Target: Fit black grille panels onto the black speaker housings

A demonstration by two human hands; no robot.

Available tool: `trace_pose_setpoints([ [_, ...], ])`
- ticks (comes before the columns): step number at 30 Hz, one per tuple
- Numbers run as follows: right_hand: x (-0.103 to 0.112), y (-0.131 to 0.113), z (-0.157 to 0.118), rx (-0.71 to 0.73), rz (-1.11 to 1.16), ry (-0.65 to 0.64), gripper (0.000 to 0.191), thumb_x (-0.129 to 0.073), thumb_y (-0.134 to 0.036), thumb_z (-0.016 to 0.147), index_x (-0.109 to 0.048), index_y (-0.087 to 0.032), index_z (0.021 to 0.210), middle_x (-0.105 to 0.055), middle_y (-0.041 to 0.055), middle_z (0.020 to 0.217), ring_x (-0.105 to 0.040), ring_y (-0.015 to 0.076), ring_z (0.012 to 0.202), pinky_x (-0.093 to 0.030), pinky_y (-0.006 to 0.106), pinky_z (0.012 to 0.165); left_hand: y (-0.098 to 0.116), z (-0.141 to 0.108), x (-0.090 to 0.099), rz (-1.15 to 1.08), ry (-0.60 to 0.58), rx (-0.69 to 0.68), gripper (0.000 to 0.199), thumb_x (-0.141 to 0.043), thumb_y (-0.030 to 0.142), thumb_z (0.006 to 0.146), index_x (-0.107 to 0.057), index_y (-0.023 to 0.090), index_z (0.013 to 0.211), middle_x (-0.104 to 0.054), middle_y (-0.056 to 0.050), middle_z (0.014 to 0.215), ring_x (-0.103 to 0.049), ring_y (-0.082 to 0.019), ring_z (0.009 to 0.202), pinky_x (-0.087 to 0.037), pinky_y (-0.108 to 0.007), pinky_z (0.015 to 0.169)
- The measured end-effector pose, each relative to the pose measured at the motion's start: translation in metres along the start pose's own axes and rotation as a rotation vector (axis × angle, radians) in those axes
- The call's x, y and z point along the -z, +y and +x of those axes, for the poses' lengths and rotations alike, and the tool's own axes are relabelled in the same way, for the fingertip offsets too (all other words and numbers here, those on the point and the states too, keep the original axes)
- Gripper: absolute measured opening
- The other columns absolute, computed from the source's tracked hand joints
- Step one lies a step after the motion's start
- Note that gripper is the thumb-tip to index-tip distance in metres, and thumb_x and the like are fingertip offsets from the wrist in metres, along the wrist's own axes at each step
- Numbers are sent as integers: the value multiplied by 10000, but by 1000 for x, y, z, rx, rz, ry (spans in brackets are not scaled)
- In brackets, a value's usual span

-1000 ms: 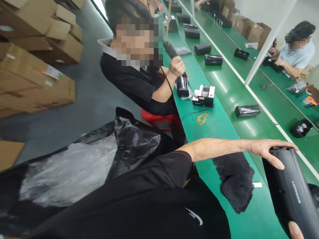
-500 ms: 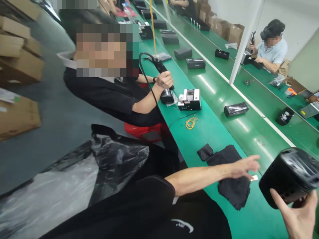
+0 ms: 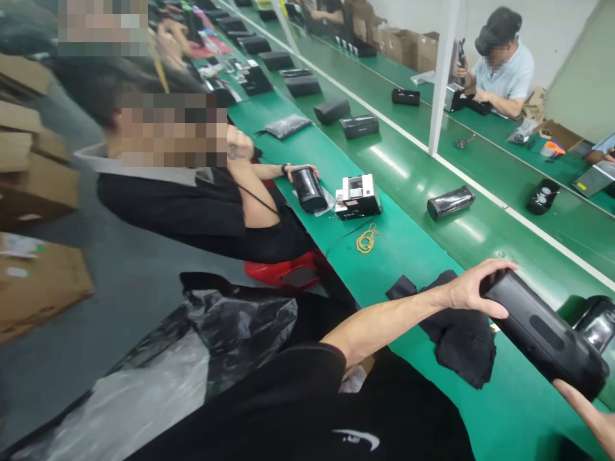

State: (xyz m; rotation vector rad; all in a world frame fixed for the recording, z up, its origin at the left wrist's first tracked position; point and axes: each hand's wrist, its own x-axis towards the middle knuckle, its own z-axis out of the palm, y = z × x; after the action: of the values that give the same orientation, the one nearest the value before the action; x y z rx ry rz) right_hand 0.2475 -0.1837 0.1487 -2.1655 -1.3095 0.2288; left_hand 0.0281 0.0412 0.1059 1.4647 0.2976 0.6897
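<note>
A black portable speaker (image 3: 541,326), long with rounded ends, is held tilted above the green bench at the right. My left hand (image 3: 473,288) grips its upper left end, thumb on the near side and fingers over the top. At the lower right edge my right hand (image 3: 589,413) supports the other end; its thumb shows, but its other fingers are hidden. Black cloths (image 3: 464,349) lie on the bench below my left forearm, beside a small folded black piece (image 3: 401,288). Another glossy black unit (image 3: 598,320) is just behind the speaker.
A seated co-worker (image 3: 177,198) at my left holds a black speaker (image 3: 308,189) by a white-and-black device (image 3: 358,195). A yellow cord coil (image 3: 368,238) lies on the bench. More speakers (image 3: 450,203) line the green belt. Cartons (image 3: 43,275) and black plastic bags (image 3: 240,326) are at the left.
My left hand has gone from open to gripping the speaker, which has turned lengthwise between both hands. The co-worker's raised hand with the black tool has moved back from the speaker there.
</note>
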Motion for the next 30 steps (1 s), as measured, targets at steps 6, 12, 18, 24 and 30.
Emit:
trace_pose_setpoints([
  [6, -12, -18, -32, -263, 533, 71, 1136, -909, -572, 692, -357, -268, 1637, -420, 159, 1644, -429, 435, 1440, -326, 657, 1185, 2, -9, 11, -163, -10, 78, 948, -939, 506, 651, -554, 279, 1487, -632, -79, 1274, -617, -232, 1044, -509, -388, 978],
  [12, -34, -5, -33, -317, 663, 208, 1011, -986, -480, 559, -558, -264, 1448, -573, 125, 1453, -549, 357, 1269, -400, 560, 1135, -12, -8, 6, -189, 2, 179, 949, -932, 502, 635, -545, 287, 1474, -628, -83, 1313, -625, -266, 1125, -508, -419, 1028],
  [18, -84, 36, -35, -1018, 931, -113, 887, -903, -712, 603, -616, -248, 1303, -675, 110, 1200, -667, 322, 987, -595, 509, 845, -63, 0, 0, -40, -33, 848, 812, -740, 739, 752, -634, 253, 1394, -626, -106, 1493, -560, -344, 1402, -438, -486, 1189],
  [24, -99, 60, -64, -1020, 980, -156, 887, -918, -645, 651, -604, -281, 1397, -697, 84, 1244, -698, 283, 900, -633, 479, 737, -86, -9, -8, 24, 50, 900, 866, -782, 656, 728, -628, 190, 1441, -527, -150, 1635, -464, -365, 1528, -347, -482, 1277],
  [30, -105, 61, -80, -1060, 894, -118, 797, -865, -689, 695, -652, -231, 1312, -726, 104, 1118, -716, 309, 856, -617, 407, 579, -92, -12, -11, -10, -16, 970, 809, -755, 720, 746, -696, 189, 1353, -669, -154, 1465, -620, -359, 1353, -521, -492, 1126],
])
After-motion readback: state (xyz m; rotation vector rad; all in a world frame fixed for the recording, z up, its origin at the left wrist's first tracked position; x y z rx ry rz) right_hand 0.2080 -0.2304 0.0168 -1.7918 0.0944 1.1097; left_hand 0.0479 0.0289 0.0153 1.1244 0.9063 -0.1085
